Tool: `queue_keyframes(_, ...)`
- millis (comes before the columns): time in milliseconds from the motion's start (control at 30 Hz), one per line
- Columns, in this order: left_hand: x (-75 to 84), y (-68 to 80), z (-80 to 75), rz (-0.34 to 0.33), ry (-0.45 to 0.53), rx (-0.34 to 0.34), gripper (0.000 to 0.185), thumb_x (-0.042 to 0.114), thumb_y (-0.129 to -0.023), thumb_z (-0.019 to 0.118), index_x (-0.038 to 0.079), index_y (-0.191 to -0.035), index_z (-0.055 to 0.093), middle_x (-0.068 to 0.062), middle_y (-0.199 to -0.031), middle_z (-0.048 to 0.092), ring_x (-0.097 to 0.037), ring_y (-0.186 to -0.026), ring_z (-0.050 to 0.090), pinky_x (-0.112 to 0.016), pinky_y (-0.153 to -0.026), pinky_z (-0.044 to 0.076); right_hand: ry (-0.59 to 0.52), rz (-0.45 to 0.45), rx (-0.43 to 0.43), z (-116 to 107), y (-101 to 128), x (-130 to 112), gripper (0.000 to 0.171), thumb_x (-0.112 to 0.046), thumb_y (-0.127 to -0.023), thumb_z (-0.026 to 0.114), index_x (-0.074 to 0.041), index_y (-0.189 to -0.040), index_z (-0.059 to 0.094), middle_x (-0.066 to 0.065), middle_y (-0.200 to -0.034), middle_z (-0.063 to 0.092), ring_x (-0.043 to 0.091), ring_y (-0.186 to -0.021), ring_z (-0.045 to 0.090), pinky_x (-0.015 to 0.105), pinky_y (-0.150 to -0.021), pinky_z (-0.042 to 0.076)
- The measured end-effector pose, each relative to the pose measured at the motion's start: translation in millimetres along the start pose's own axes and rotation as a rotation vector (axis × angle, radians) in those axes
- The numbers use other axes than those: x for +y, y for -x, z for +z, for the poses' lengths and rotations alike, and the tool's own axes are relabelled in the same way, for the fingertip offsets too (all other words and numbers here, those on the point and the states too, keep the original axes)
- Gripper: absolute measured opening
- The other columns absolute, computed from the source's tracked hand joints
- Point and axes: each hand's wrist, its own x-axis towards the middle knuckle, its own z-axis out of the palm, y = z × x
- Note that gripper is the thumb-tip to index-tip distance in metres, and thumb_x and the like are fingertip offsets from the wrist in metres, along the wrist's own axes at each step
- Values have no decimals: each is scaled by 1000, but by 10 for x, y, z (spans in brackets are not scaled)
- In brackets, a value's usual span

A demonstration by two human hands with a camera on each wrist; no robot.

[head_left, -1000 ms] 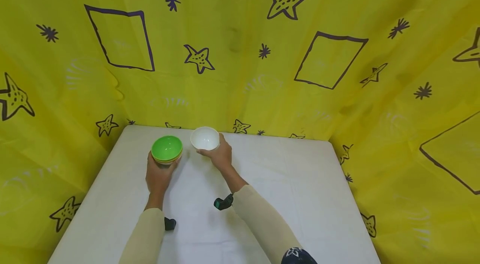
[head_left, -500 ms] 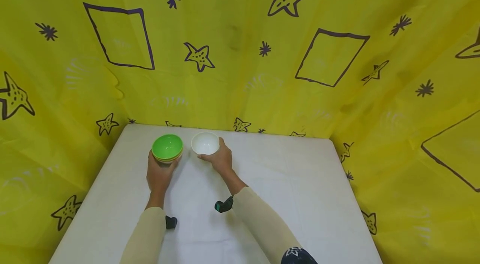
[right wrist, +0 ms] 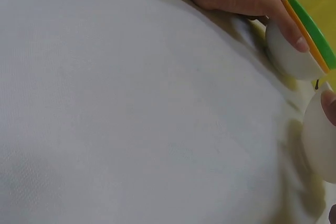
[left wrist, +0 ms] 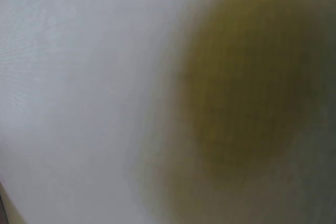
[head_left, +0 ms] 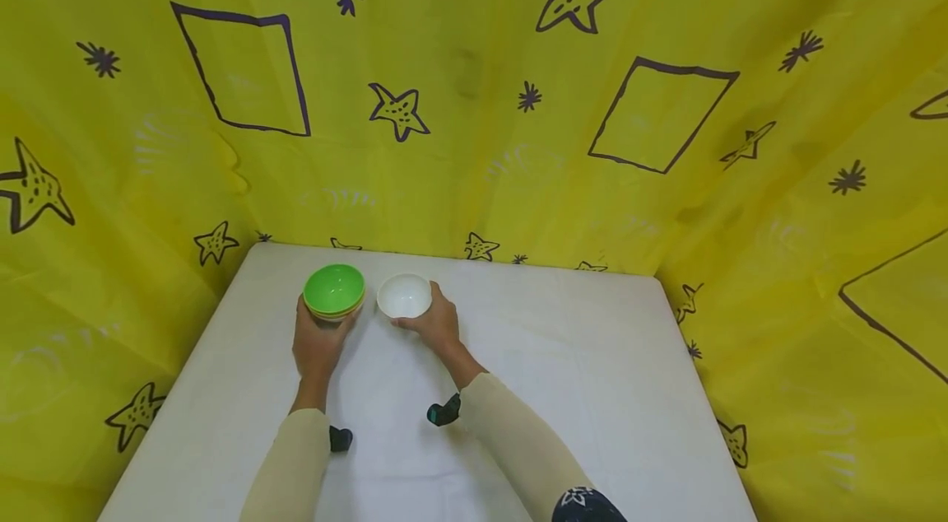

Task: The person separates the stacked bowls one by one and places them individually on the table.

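Observation:
Near the far left of the table, my left hand (head_left: 317,351) grips a nested stack of bowls from the near side. The green bowl (head_left: 335,286) is uppermost. Below it the right wrist view shows a yellow-orange bowl (right wrist: 301,24) and a white one (right wrist: 286,56) at the bottom. My right hand (head_left: 439,324) holds a separate white bowl (head_left: 404,297) by its right side, thumb along the near edge. This bowl is upright, just right of the stack, its inside facing up. The left wrist view is mostly blur, with a dark yellow patch.
A white cloth covers the table (head_left: 563,390). Yellow curtains (head_left: 474,94) with drawn stars and frames hang close behind and at both sides. Dark devices, one at the left wrist (head_left: 341,440) and one at the right (head_left: 444,411), stick out inward from the sleeves.
My right hand has brought the white bowl downward and a little nearer to me. The left hand and its stack of bowls stay almost where they were.

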Motion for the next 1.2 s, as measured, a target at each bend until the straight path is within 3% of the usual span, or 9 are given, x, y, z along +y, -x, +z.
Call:
queue_keyframes(267,4,-84,44,36,13,22,103,35,-82,91,10,-162,30,-17,-158,47,-37,-147,43,-59,-119,35,-4,-53,8,2,-73,10,98,-34,-69,101,-6,-148,51,12,-141,65,29,-131,61,43,-107,51)
queue_keyframes(567,200,-336,225,122,48,-13,104,43,-83,89,11,-163,30,-15,-157,48,-35,-146,45,-57,-118,37,-6,-93,57,-189,-271,65,101,-31,-69,102,-7,-151,48,11,-145,62,29,-134,59,43,-110,49)
queue_keyframes(800,67,-218,121,66,6,3,105,39,-82,91,10,-162,30,-16,-157,48,-36,-146,45,-57,-118,37,-1,-102,-5,-64,-169,71,102,-36,-68,101,-7,-150,48,11,-144,63,28,-133,59,43,-108,50)
queue_keyframes(1200,14,-31,-9,39,14,-8,103,35,-84,90,9,-163,29,-17,-159,46,-37,-147,42,-58,-120,34,41,-78,9,82,-5,70,106,-42,-69,100,-4,-152,47,13,-144,61,30,-130,61,45,-106,52)
